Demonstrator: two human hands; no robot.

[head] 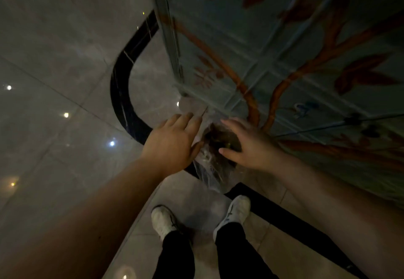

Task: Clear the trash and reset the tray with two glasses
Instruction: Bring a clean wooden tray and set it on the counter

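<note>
Head view: no brand, label or writing can be read anywhere; the light is dim and the picture soft.

A clear plastic trash bag (211, 165) sits low between the two hands, its film thin, crinkled and glossy. Its mouth gapes toward the camera, and dark brownish trash (220, 138) lies inside, too blurred to name piece by piece. The bag stands on the floor, right against the foot of a painted cabinet (284, 60).

The left hand (172, 141) is open, fingers spread, its fingertips and thumb at the bag's left rim. The right hand (247, 145) is also open, palm turned inward, fingers splayed over the bag's right rim. Whether either hand actually pinches the film cannot be told.

The cabinet is pale blue-green with raised panel mouldings and orange-brown branches and leaves painted across it. The floor (54, 82) is polished pale stone tile with a curved black marble inlay (119, 88), and small lights reflect in it. Below, two white sneakers (162, 220) and black trouser legs stand on the tile.
</note>
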